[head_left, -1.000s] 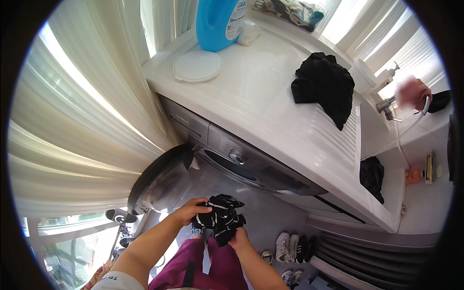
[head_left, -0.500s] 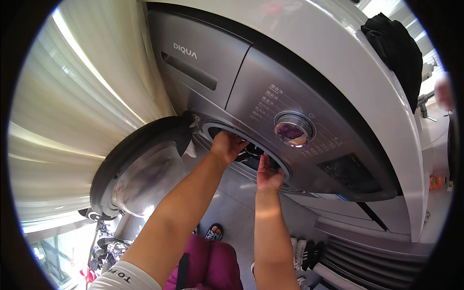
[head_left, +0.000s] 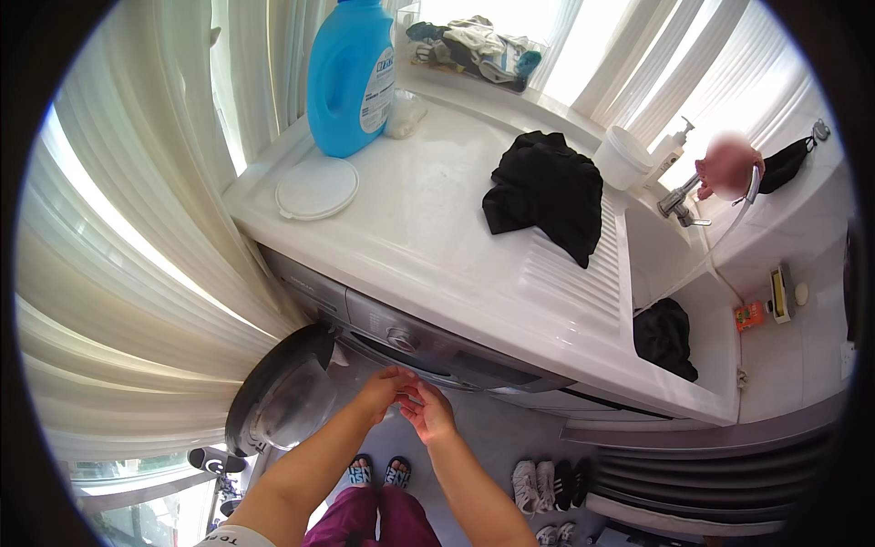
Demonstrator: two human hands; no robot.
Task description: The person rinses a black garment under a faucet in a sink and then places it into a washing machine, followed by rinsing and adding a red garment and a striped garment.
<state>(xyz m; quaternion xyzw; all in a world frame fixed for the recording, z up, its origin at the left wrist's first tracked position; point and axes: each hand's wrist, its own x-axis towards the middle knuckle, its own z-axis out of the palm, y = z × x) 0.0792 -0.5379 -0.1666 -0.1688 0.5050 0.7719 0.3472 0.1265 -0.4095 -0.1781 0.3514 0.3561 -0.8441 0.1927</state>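
Seen from the head camera, a tall blue plastic detergent bottle (head_left: pixel 349 77) with a white label stands at the far left corner of the white countertop (head_left: pixel 428 228), and a round white plastic lid (head_left: pixel 316 189) lies flat just in front of it. A crumpled black garment (head_left: pixel 547 191) lies further right on the counter. Under the counter sits a grey front-loading washing machine (head_left: pixel 410 339), its round dark door (head_left: pixel 278 401) swung open to the left. Both hands meet just below the machine's front panel, at the drum opening. The left hand (head_left: pixel 383 394) is loosely curled and the right hand (head_left: pixel 428 415) is half open with fingers spread; neither visibly holds anything, and their fingertips are touching or nearly touching.
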